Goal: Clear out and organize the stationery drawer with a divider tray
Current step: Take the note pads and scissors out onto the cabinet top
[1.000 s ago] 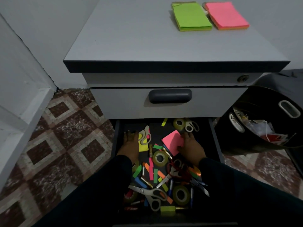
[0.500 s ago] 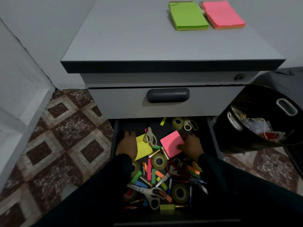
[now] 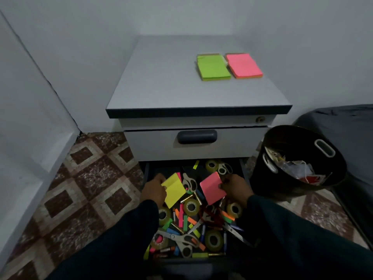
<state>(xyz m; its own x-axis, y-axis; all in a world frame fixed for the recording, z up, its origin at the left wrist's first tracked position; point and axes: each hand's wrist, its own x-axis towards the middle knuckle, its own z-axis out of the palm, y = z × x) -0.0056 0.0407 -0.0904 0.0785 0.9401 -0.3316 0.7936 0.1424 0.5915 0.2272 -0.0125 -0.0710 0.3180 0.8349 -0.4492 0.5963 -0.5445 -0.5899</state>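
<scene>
Both pads have come up off the clutter since the earlier frames, when they lay lower among the scissors and tape. Now the left hand (image 3: 154,190) grips the yellow sticky-note pad (image 3: 174,189), its fingers (image 3: 161,180) curled round the pad's left edge, and the right hand (image 3: 235,188) pinches the pink sticky-note pad (image 3: 212,187) by its right edge. Each pad is tilted and held just above the open drawer (image 3: 147,170), at its far half, with a pair of grey-handled scissors (image 3: 190,183) between them. The view has also pulled back, so more of the cabinet top shows than before.

Nearer the person than the pads, the drawer holds rolls of clear tape (image 3: 191,207), small coloured sticky flags (image 3: 184,218) and another pair of scissors (image 3: 179,240), all jumbled. Above the drawer, the cabinet's bench (image 3: 161,81) carries a green note stack (image 3: 213,67) and a pink note stack (image 3: 243,65), just beside each other. Right of the drawer stands a black bin (image 3: 264,178) with scraps inside. Left of it lies patterned tile floor (image 3: 90,178).
</scene>
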